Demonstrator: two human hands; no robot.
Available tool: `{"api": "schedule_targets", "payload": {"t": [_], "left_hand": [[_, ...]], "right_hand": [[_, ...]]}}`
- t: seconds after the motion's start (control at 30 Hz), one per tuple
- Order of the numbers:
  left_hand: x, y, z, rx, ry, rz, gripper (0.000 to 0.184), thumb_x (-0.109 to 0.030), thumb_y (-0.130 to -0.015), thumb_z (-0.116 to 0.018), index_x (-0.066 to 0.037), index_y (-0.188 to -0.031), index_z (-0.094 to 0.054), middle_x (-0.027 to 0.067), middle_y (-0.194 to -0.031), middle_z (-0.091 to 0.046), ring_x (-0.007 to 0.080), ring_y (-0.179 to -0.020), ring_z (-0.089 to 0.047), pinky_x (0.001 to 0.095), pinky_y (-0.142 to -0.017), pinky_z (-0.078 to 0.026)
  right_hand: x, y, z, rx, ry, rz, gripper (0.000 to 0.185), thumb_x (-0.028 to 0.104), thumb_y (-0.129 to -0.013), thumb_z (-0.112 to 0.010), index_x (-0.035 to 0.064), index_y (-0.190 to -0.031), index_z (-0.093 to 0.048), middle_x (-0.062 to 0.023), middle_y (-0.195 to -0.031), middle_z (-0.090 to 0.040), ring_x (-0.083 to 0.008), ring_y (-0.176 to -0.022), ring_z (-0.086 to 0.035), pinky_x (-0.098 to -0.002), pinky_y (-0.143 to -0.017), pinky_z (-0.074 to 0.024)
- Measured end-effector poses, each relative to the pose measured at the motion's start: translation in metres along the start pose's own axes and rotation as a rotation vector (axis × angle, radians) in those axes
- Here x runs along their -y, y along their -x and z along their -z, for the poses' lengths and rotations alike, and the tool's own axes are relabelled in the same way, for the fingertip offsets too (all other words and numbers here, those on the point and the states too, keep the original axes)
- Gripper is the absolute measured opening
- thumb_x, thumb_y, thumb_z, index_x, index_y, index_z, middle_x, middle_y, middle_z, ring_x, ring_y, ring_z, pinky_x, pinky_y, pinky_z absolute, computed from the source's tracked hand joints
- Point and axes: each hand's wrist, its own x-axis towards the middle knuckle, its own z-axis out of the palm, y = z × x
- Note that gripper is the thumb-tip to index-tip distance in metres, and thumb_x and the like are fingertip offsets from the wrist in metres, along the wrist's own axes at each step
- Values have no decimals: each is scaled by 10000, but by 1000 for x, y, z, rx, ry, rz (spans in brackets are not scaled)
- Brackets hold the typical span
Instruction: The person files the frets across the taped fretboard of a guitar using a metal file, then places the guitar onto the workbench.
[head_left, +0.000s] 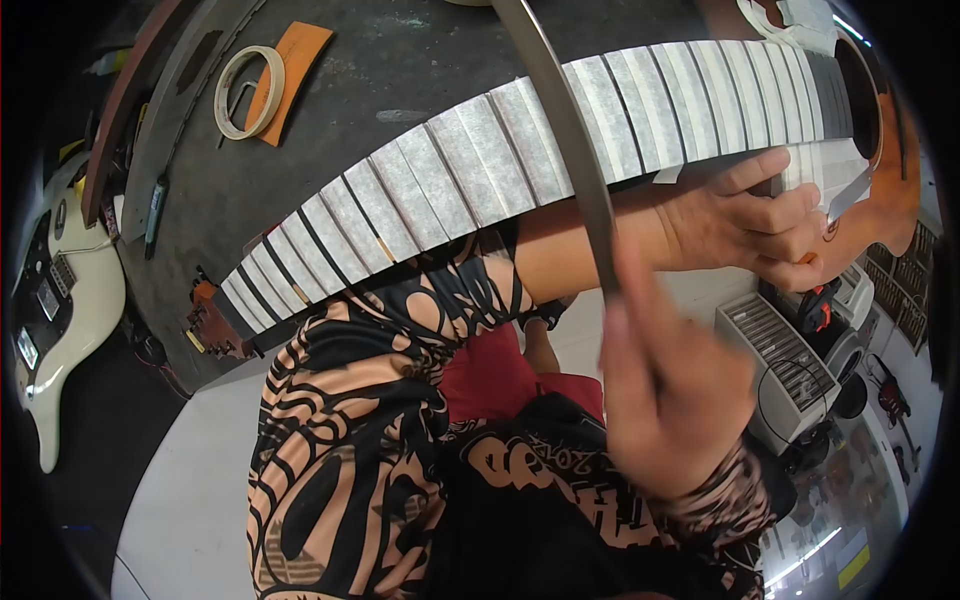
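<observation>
A guitar neck, its fingerboard covered in pale tape strips with dark lines between them, runs from the headstock at lower left to the orange-brown body at upper right. My left hand lies at the near edge where neck meets body, fingers curled round the guitar. In my right hand, blurred by motion, is one end of a long flat metal bar, which crosses over the taped fingerboard. My right fingers are closed on this bar.
A tape roll lies over an orange piece on the dark bench. Near its left edge is a marker. A cream guitar body is far left. Grey equipment stands lower right.
</observation>
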Motion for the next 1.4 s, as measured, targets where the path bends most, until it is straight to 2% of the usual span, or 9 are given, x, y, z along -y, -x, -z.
{"api": "schedule_targets", "payload": {"t": [0.13,0.2,0.37,0.5,0.63,0.8,0.9,1.03,1.4], "left_hand": [[-3,-1,-6,10,-135,-44,436,-238,-822,-631,-320,-1138,-342,-70,-1145,-422,129,-1240,-377,509,-1124,-269],[-6,-1,-11,-107,-37,42,447,-192,-794,-657,-306,-1092,-345,-72,-1105,-430,138,-1222,-382,503,-1120,-276],[-8,-1,-5,-32,81,56,473,-206,-774,-682,-305,-1084,-338,-67,-1074,-420,130,-1214,-380,494,-1113,-286],[-7,-1,-5,-40,104,63,477,-215,-761,-691,-309,-1082,-352,-74,-1094,-429,123,-1214,-389,487,-1107,-297],[0,3,-4,-50,81,24,473,-237,-772,-679,-328,-1104,-355,-75,-1123,-431,128,-1226,-390,503,-1109,-285],[4,5,-5,-46,50,4,465,-276,-796,-657,-357,-1140,-356,-74,-1160,-430,138,-1246,-386,527,-1114,-264],[4,6,-6,-45,25,-14,460,-300,-810,-644,-374,-1161,-356,-73,-1183,-429,144,-1257,-384,542,-1116,-251],[3,10,-9,-36,44,-3,439,-326,-811,-641,-400,-1153,-377,-75,-1191,-428,151,-1260,-387,553,-1113,-242],[16,9,3,34,10,-16,403,-318,-791,-664,-416,-1078,-397,-98,-1156,-432,133,-1218,-411,558,-1103,-243]], "right_hand": [[3,-28,-1,-2,-50,45,402,-29,-869,-598,-13,-1271,-589,-85,-589,-585,-86,-507,-559,-231,-507,-429],[-5,10,4,66,23,-37,495,-55,-773,-662,38,-1256,-606,-114,-659,-590,-229,-527,-577,-323,-497,-468],[-35,134,3,10,-41,42,518,-101,-703,-673,-20,-1211,-613,-145,-767,-651,-246,-601,-640,-300,-537,-525],[-20,84,3,15,-20,0,465,-89,-735,-647,-38,-1196,-616,-142,-719,-658,-242,-596,-660,-302,-555,-515],[11,-48,-7,10,-115,-20,347,36,-935,-552,-26,-1276,-575,-21,-565,-526,-50,-468,-464,-211,-453,-352],[3,-26,5,-41,-380,-79,373,77,-982,-496,-64,-1327,-497,16,-584,-538,-24,-448,-435,-171,-426,-303],[-17,23,19,16,-417,-246,565,207,-971,-530,-105,-1403,-342,-74,-593,-601,-49,-391,-449,-189,-368,-297],[-42,77,30,76,-375,-192,489,48,-861,-631,-106,-1307,-499,-59,-597,-627,-77,-525,-603,-196,-502,-441],[-50,93,11,210,-798,-305,510,35,-915,-526,-101,-1386,-385,-138,-678,-677,-107,-521,-612,-228,-488,-489]]}}
